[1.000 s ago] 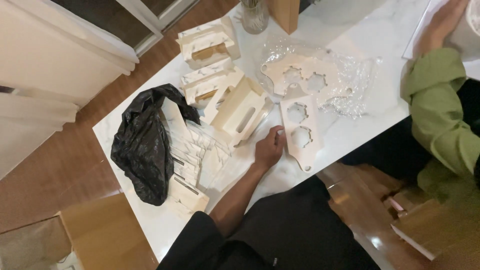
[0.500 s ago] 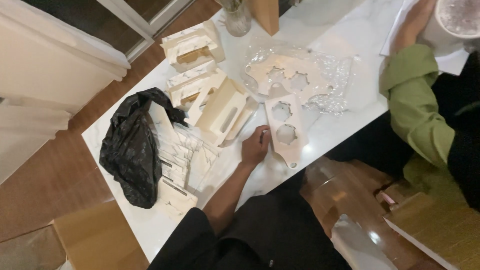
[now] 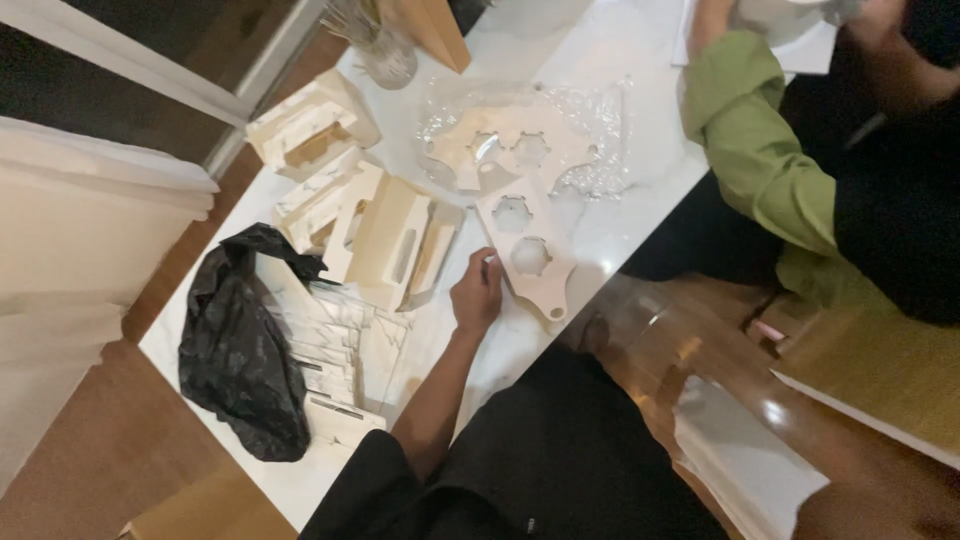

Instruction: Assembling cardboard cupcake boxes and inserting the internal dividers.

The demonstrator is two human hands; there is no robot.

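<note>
Change: the camera view is sitting closer over the white marble surface [image 3: 620, 215] than a moment ago, while the left hand [image 3: 478, 292] is staying at the same edge of the flat cardboard cutout [image 3: 528, 255], so the work is still centring on that piece.
Left hand: it is resting on the surface with its fingers [image 3: 489, 268] curled loosely, their tips touching the cutout's left edge; whether they are pinching it or only pressing, I cannot tell.
Right hand: it is not showing in the view.
Cutout: it is lying flat near the surface's front edge, its round holes facing up, just below a larger cutout sheet [image 3: 505, 152] on clear plastic wrap [image 3: 590, 130].
Around: a folded cardboard carrier [image 3: 392, 240] is standing just left of the hand; a black plastic bag [image 3: 240, 345] is lying further left.
Other person: a green sleeve [image 3: 755, 150] is reaching over the far right corner.
</note>
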